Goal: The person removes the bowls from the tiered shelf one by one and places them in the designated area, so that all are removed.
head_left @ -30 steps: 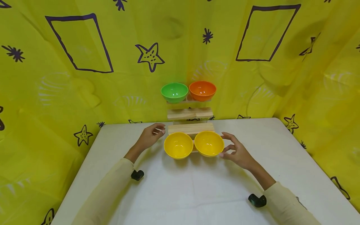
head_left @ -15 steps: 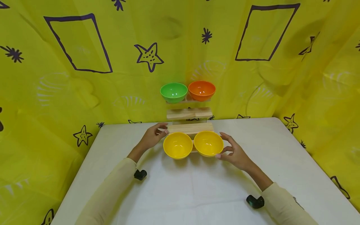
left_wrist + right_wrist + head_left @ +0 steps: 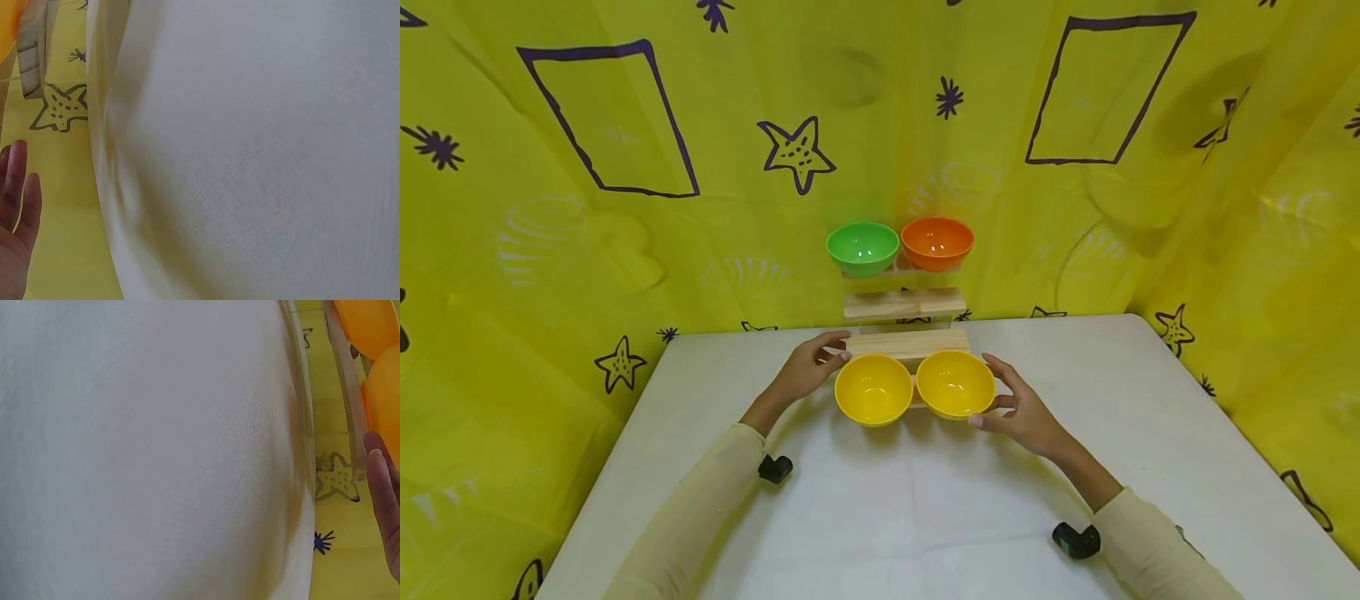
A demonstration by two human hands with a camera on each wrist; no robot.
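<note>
Two yellow bowls sit side by side on the lowest step of a small wooden stepped rack [image 3: 917,343]. My right hand [image 3: 1022,415] curves round the right yellow bowl [image 3: 956,383], thumb at its front underside and forefinger near the rear rim. In the right wrist view, the fingers [image 3: 382,494] lie against the orange-looking bowl side [image 3: 381,394]. To the left, my left hand [image 3: 808,365] has loosely bent fingers at the left end of the rack, just behind the left yellow bowl [image 3: 874,390]. Its fingers [image 3: 31,206] stand apart from the rack in the left wrist view.
A green bowl [image 3: 862,248] and an orange bowl [image 3: 937,243] stand on the top step. Between the rows is a bare wooden step [image 3: 904,303]. A white cloth [image 3: 880,517] covers the table, and a yellow patterned curtain [image 3: 737,250] hangs behind.
My left hand has come right, up to the rack's end. My right hand has moved left, its thumb sliding under the front of the right yellow bowl. The bowls stay in place.
</note>
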